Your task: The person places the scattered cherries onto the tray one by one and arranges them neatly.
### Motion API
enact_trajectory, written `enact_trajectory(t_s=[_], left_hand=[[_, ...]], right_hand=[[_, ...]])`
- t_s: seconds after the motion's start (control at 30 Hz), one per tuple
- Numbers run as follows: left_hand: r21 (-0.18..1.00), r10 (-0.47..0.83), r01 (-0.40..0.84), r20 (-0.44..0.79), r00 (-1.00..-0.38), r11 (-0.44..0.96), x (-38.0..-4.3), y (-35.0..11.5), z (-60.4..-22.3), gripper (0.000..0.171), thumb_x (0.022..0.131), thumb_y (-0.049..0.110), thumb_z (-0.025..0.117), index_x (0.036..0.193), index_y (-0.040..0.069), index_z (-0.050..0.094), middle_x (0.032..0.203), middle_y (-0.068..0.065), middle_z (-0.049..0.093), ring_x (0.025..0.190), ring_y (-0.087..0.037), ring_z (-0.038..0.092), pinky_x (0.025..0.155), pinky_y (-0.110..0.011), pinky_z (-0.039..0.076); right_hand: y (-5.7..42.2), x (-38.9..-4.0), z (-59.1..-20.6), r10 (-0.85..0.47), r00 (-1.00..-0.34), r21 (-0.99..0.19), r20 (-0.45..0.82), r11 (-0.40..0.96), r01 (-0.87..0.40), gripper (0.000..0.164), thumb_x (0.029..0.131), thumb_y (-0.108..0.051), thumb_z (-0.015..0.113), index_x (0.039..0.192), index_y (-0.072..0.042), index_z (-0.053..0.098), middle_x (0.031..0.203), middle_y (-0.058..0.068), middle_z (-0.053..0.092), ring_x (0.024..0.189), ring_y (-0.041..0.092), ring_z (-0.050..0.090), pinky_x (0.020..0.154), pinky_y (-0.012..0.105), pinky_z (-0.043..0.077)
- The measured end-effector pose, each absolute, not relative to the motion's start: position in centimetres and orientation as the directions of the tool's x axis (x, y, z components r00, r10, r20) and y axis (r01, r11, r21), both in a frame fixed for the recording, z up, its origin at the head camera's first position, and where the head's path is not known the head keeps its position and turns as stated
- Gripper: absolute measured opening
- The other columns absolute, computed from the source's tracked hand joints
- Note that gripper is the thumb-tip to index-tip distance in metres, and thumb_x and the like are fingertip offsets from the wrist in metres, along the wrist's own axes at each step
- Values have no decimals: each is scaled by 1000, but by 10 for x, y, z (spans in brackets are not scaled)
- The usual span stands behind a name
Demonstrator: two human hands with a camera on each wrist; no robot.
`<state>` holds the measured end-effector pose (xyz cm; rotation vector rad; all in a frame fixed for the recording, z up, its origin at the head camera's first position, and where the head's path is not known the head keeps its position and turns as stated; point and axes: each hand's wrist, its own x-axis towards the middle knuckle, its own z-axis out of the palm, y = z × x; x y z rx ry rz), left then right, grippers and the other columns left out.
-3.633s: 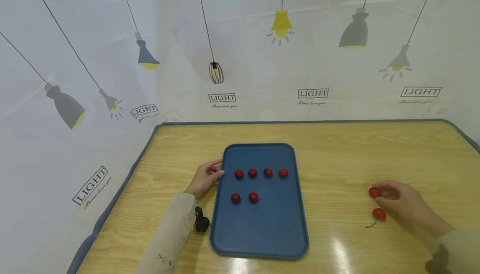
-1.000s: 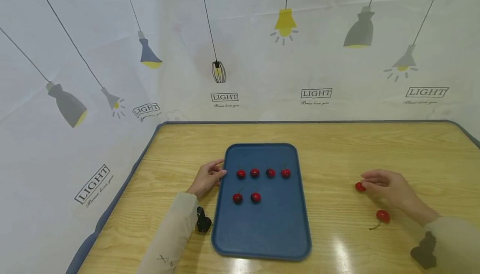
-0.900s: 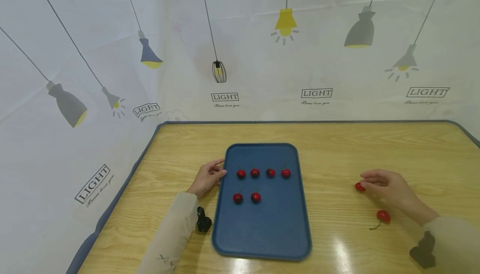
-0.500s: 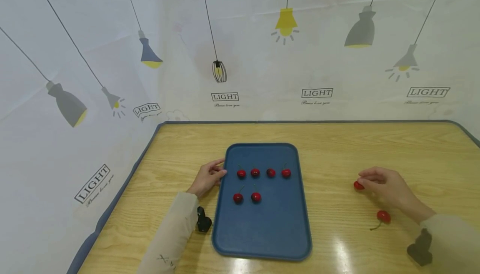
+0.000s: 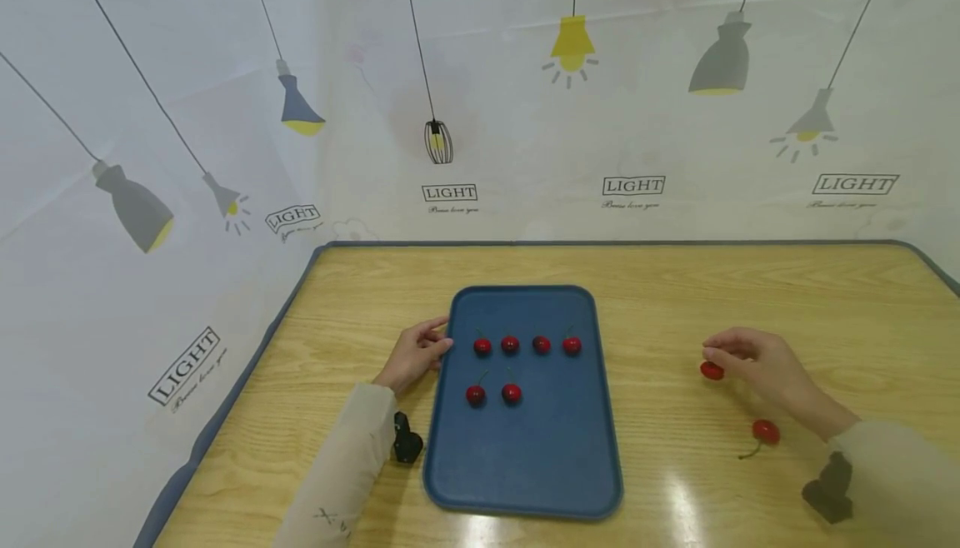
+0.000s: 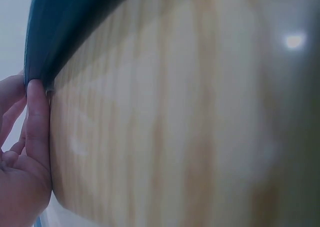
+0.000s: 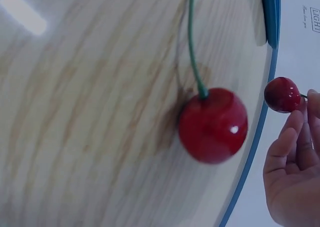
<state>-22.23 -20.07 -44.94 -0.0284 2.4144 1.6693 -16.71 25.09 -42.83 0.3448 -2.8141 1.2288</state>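
Observation:
My left hand (image 5: 411,356) pinches the left rim of a blue tray (image 5: 525,473); one fingertip shows against the tray's underside in the left wrist view. On the tray lie several red cherries in two rows, a far row with a cherry (image 5: 510,345) and a nearer pair including a cherry (image 5: 476,396). To the right of the tray, my right hand (image 5: 768,369) holds a cherry (image 7: 282,94) by its stem between thumb and fingers, above the table. Below that hand another cherry (image 5: 766,431) lies on the wood, its green stem (image 7: 194,52) pointing toward me.
The wooden table (image 5: 675,298) has a dark blue edge along the back and sides. A printed white cloth (image 5: 510,115) with lamp drawings hangs behind and to the left. A small black device (image 5: 407,440) sits at the left sleeve.
My right hand has picked up the cherry and moved left and slightly farther away with it, toward the tray. The left hand stays at the tray's rim, and the tray's cherries have not moved.

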Motion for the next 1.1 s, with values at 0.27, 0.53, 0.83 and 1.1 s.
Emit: enact_trajectory(t_s=[0.27, 0.53, 0.83, 1.1], left_hand=[[915, 108, -128, -182, -977, 382, -209, -193, -428, 45, 88, 3, 53, 131, 1, 41, 100, -18, 51, 76, -20, 51, 63, -29, 50], [917, 107, -140, -193, -975, 375, -214, -196, -434, 45, 87, 3, 55, 131, 2, 43, 98, -16, 52, 74, -18, 51, 62, -30, 50], [919, 86, -133, -177, -981, 372, -227, -203, -460, 45, 86, 7, 57, 130, 9, 46, 97, -11, 52, 71, -14, 50, 59, -27, 49], [920, 90, -128, -172, -981, 372, -226, -203, -459, 45, 87, 7, 57, 130, 9, 45, 98, -12, 52, 72, -13, 51, 59, -27, 49]], right_hand=[[230, -171, -422, -250, -961, -727, 121, 637, -257, 24, 87, -20, 58, 98, 0, 63, 84, 4, 64, 71, 3, 53, 58, 24, 45], [210, -177, -424, -325, -926, -724, 192, 590, -358, 15, 85, -14, 60, 92, -1, 64, 81, 3, 64, 71, 3, 54, 62, 24, 46], [192, -180, -424, -373, -910, -764, 179, 530, -367, 12, 83, -12, 62, 91, -2, 65, 82, 1, 63, 72, 5, 55, 63, 24, 47], [172, -183, -424, -449, -872, -793, 193, 453, -409, 7, 82, -8, 63, 86, -2, 64, 80, 1, 62, 71, 5, 55, 63, 24, 48]])
